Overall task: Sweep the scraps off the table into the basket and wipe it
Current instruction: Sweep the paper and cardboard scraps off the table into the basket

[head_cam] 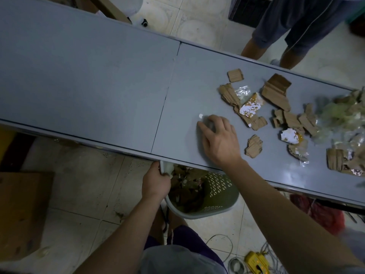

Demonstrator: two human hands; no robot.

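Observation:
Torn cardboard scraps (276,91) and crinkled plastic wrappers (335,115) lie scattered over the right part of the grey table (88,76). My right hand (219,139) rests flat on the tabletop near the front edge, fingers spread, just left of the scraps, with a tiny white bit (200,116) at its fingertips. Below the table's front edge hangs a green perforated basket (219,190), partly filled with brown scraps. My left hand (156,180) grips the basket's rim and holds it against the table edge.
Another person's legs (276,42) stand beyond the far table edge. On the floor are a cardboard box (21,212) at the left, a red bag (324,214) under the table at the right, and a yellow power strip (256,262) with cables.

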